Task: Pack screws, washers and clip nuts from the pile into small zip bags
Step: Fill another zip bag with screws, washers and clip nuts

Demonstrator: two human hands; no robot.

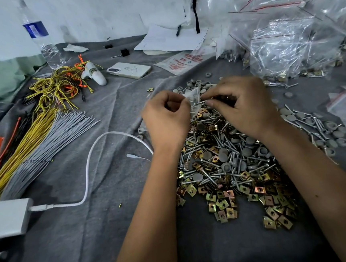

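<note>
The left hand (167,118) pinched a small zip bag (193,97) between its fingers; the right hand (241,106) fingers pinched a screw (200,102) at its mouth, above the pile (229,163).

The pile (231,167) lies on the cloth (105,230) at middle right. Left of it, cable ties (33,151) fan toward the left edge. Behind sit a phone (129,70) and bottle (40,38); zip bags (289,37) heap at the far right corner.
</note>
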